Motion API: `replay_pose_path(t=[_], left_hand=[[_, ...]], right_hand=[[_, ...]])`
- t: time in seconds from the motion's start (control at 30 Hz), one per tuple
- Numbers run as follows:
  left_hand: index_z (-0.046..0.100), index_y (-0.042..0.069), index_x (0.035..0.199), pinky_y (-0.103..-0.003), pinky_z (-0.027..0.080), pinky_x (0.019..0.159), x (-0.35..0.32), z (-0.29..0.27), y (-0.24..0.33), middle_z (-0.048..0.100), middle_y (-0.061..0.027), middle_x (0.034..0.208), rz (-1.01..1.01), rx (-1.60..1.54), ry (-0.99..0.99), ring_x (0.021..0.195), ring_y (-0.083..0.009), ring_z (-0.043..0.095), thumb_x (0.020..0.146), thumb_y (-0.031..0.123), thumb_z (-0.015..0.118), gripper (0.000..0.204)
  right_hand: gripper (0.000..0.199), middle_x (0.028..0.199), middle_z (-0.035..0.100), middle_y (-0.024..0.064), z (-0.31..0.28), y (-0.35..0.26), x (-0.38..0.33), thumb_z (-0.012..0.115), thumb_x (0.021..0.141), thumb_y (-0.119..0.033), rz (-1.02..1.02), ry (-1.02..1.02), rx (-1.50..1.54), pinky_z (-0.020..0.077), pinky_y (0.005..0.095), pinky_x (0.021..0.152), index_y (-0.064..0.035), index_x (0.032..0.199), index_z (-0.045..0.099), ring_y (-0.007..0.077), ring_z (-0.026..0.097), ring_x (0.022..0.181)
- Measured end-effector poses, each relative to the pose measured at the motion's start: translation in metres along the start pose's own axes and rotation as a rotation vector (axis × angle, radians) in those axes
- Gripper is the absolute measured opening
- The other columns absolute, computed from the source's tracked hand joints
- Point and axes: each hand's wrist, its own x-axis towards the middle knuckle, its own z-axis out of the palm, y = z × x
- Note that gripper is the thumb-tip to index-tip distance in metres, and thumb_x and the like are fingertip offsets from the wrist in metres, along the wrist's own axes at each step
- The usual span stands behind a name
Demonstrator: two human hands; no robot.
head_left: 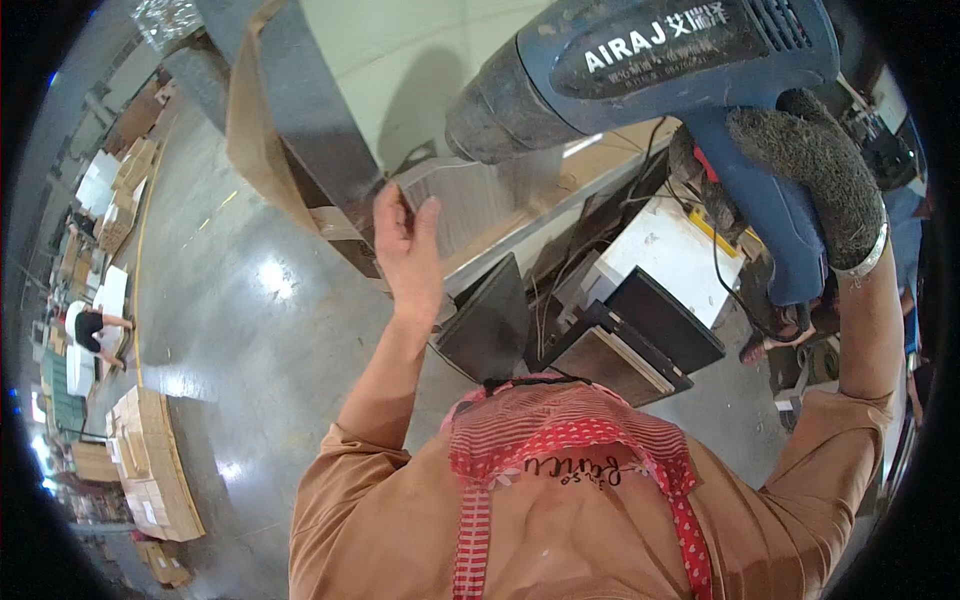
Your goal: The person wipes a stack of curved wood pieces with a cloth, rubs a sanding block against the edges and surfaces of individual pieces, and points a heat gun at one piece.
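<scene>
The right hand (815,165), in a dark grey knitted glove, is closed round the handle of a blue heat gun (660,65), with finger and red trigger (706,165) close together on the handle's left side. Up and to the left of that grip, the gun's blackened nozzle (500,110) points leftward over a grey wood-grained strip (465,205), which lies between the two hands and close to the left one. The bare left hand (410,262) is at the strip's left end, thumb and fingertips a little apart from each other; whether they pinch the edge or only rest against it, I cannot tell. Just beyond the left fingers stretches a pale green surface (400,50), and to their left runs a grey beam (310,90) with brown paper (255,130) along its outer side. Below and right of the left hand, well under the gun, stand dark panels (490,315) beside a white box (665,255). The step in hand looks like aiming the gun at the strip's end while the left hand steadies it; the next move seems to call for a level nozzle and bare fingertips clear of its mouth
</scene>
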Motion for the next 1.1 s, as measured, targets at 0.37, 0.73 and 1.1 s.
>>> replay_pose_path(t=[0.37,0.73,1.1], left_hand=[[0.049,0.003,0.111,-0.024,0.045,0.071,0.002,-0.008,-0.001,0.055,-0.0024,0.096,-0.006,0.1,0.042,0.079,-0.0093,0.052,0.081,0.004,0.073,0.038],[0.045,0.006,0.103,-0.024,0.042,0.064,0.005,-0.012,-0.006,0.05,-0.0018,0.089,0.043,0.126,0.062,0.071,-0.0096,0.047,0.076,0.004,0.076,0.042],[0.042,0.005,0.104,-0.025,0.043,0.065,0.007,-0.013,-0.008,0.047,-0.0031,0.091,0.053,0.124,0.027,0.074,-0.0099,0.048,0.076,0.001,0.076,0.044]], right_hand=[[0.048,0.117,0.059,0.018,0.009,-0.014,0.038,0.068,0.082,-0.019,-0.075,-0.084,-0.08,0.0563,0.0329,0.078,-0.0034,0.126,0.053,0.0249,0.065,0.094],[0.047,0.116,0.06,0.0173,0.009,-0.02,0.046,0.066,0.083,-0.017,-0.099,-0.097,-0.115,0.0558,0.0324,0.079,-0.0032,0.126,0.052,0.0244,0.065,0.094],[0.047,0.115,0.06,0.0165,0.003,-0.021,0.036,0.065,0.084,-0.015,-0.093,-0.08,-0.131,0.0552,0.032,0.08,-0.003,0.127,0.051,0.0239,0.064,0.095]])
